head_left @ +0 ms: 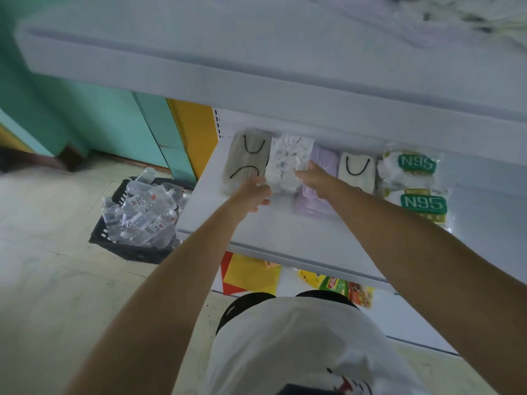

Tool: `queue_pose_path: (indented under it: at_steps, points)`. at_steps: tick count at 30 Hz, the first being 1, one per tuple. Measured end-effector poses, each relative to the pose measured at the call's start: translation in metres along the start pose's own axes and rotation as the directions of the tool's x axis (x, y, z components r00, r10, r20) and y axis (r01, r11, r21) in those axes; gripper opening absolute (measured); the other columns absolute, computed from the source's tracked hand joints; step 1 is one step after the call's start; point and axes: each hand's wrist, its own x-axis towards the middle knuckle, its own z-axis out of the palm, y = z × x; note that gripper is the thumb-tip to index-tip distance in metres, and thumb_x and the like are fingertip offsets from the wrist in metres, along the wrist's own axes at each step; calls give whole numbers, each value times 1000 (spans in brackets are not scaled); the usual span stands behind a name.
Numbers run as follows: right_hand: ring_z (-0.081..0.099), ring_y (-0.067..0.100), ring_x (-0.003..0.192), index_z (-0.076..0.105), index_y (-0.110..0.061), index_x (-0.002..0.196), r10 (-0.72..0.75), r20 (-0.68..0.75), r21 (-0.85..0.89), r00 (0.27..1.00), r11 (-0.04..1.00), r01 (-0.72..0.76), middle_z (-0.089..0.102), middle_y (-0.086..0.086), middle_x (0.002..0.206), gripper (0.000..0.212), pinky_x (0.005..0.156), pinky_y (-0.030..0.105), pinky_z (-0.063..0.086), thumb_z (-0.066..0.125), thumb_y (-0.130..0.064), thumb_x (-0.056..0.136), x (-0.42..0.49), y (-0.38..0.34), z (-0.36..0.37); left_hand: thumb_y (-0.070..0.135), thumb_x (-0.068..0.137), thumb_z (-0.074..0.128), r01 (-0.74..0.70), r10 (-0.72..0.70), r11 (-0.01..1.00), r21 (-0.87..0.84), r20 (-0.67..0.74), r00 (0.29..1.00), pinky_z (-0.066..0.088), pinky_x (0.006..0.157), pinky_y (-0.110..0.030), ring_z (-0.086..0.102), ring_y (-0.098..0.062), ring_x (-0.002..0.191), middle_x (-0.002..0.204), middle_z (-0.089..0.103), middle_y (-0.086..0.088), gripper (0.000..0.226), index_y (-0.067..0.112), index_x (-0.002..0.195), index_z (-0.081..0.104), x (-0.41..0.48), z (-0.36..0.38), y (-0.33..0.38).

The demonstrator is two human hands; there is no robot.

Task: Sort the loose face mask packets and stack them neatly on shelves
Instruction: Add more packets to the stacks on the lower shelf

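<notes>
The white shelf unit fills the upper and right part of the frame. Its middle shelf (256,229) carries a row of mask packets at centre. At lower left a black crate (137,249) of clear bottles stands on the floor. Along the row, from left to right, lie a grey packet (245,158), a patterned packet (288,161), lilac packets (310,203), a cream packet (356,169) and N95 packets (422,203).

Both bare hands reach in. The left grip (253,195) holds the patterned packet at its lower left corner with fingers curled. The right grip (316,178) pinches its right edge, lying over the lilac packets.

The step in hand looks like seating this packet in its slot between grey and lilac. Next it likely needs squaring against its neighbours and setting flat, and then both grips must let go without dragging it askew.
</notes>
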Motion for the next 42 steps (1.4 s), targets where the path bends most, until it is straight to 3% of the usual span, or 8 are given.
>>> queue_pose_path:
  at_steps: [5, 11, 16, 22, 28, 33, 38, 42]
  points:
    - [24, 28, 140, 6, -8, 150, -122, -49, -310, 991, 945, 101, 14, 12, 156, 62, 112, 32, 23, 38, -9, 97, -21, 9, -3, 8, 96, 44, -58, 58, 998, 9, -40, 998, 40, 49, -17, 53, -10, 70, 118, 53, -10, 44, 10, 140, 37, -13, -12, -3]
    - [21, 21, 142, 21, -8, 147, -400, 209, -519, 892, 728, 448, 20, 10, 155, 52, 114, 27, 12, 41, -12, 99, -114, 13, -5, 17, 99, 40, -360, 339, 778, 514, 138, 930, 42, 65, -17, 52, -11, 91, 124, 54, -8, 39, 12, 138, 42, -55, -41, -1]
    - [39, 11, 130, 52, -19, 132, -642, 318, -530, 697, 489, 693, 50, -1, 138, 37, 106, 18, 24, 52, -19, 95, -199, -28, -19, 23, 98, 48, -607, 334, 393, 691, 508, 794, 42, 86, -21, 56, -11, 105, 125, 58, 2, 35, 18, 132, 51, -123, -84, 57]
    - [64, 13, 91, 72, -8, 97, -938, 183, -523, 295, 161, 837, 71, 0, 99, 18, 81, 21, 49, 58, -10, 86, -270, -96, -31, 10, 97, 48, -804, 558, 372, 465, 580, 594, 52, 72, -16, 68, -10, 77, 89, 68, 8, 17, 17, 104, 62, -201, -107, 138]
    - [65, 3, 70, 67, -21, 91, -860, 76, -158, 505, 489, 858, 66, -19, 75, 23, 65, 18, 52, 54, -2, 90, -300, -129, -34, 11, 96, 48, -847, 754, 269, 459, 446, 482, 51, 66, -16, 67, -6, 69, 83, 66, 10, 16, 20, 97, 61, -201, -119, 186]
    - [63, 15, 93, 67, -11, 106, -941, -18, -451, 339, 310, 837, 66, 2, 105, 19, 81, 22, 49, 56, -8, 91, -284, -173, -59, 15, 96, 46, -638, 832, 202, 743, 213, 512, 37, 82, -17, 56, -16, 101, 122, 57, -5, 31, 12, 126, 55, -139, -147, 211]
    - [32, 30, 134, 33, -15, 143, -587, -177, -810, 790, 542, 222, 35, 10, 147, 53, 108, 37, 27, 39, -42, 97, -229, -196, -99, 45, 99, 33, -226, 604, 301, 927, -2, 797, 29, 109, -40, 36, -37, 130, 144, 37, -22, 58, 5, 140, 36, -98, -162, 207]
    - [38, 35, 125, 53, -11, 122, -500, -194, -850, 844, 515, 110, 48, 18, 131, 51, 106, 44, 30, 30, -49, 96, -214, -201, -100, 54, 95, 37, -294, 636, 308, 905, 34, 771, 39, 100, -42, 49, -33, 116, 129, 53, -11, 46, 23, 123, 56, -106, -152, 210]
